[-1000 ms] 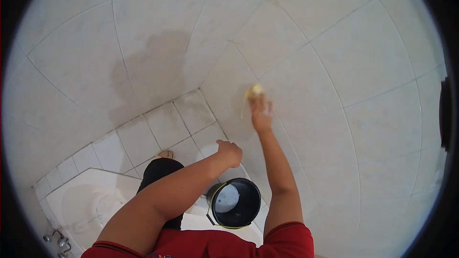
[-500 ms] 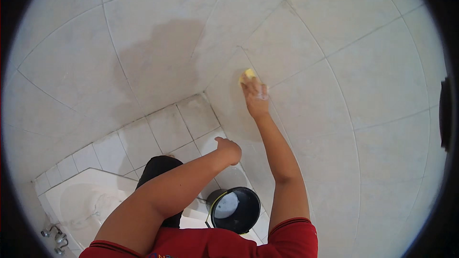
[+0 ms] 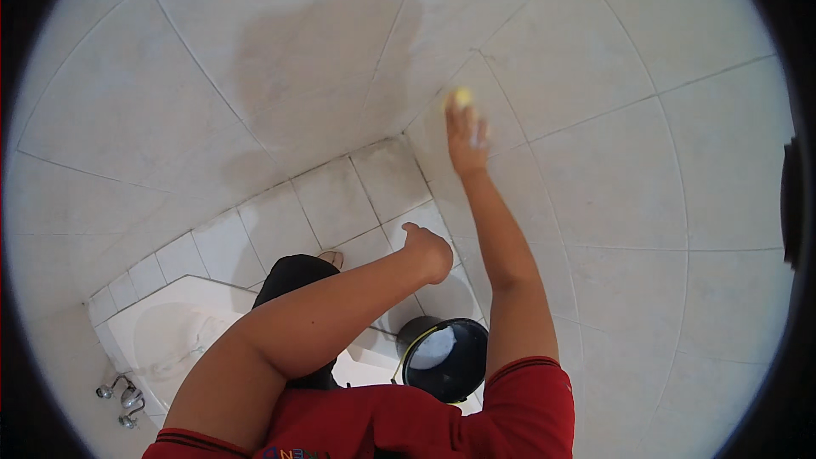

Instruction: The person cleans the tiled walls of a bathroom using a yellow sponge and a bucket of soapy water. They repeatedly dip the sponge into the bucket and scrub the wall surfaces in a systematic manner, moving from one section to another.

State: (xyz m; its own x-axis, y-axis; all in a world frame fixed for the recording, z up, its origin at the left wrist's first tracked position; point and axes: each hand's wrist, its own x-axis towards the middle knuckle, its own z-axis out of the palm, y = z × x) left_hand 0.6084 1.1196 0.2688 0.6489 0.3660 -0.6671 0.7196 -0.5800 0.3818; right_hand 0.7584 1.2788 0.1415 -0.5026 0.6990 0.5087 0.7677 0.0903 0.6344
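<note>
My right hand (image 3: 467, 136) reaches up to the tiled wall (image 3: 595, 178), close to the corner. Its fingers press a small yellow sponge (image 3: 461, 97), slightly blurred, against the tiles. Whitish foam clings to the fingers. My left hand (image 3: 429, 253) is bent at the wrist beside the wall, above the floor tiles. Only its back and what looks like the thumb show; the other fingers are hidden, so its grip is unclear. Below it stands a dark bucket (image 3: 469, 365) with a yellow handle and white suds inside.
A white bathtub or basin (image 3: 161, 310) lies at lower left, with metal taps (image 3: 127, 397) beside it. My dark-clothed leg (image 3: 297, 268) and foot (image 3: 333, 257) are next to it. Small square floor tiles (image 3: 323, 212) run along the wall.
The right hand and the sponge have moved up the wall, toward the tile seam near the corner. The view has shifted, and the left hand keeps its bent pose.
</note>
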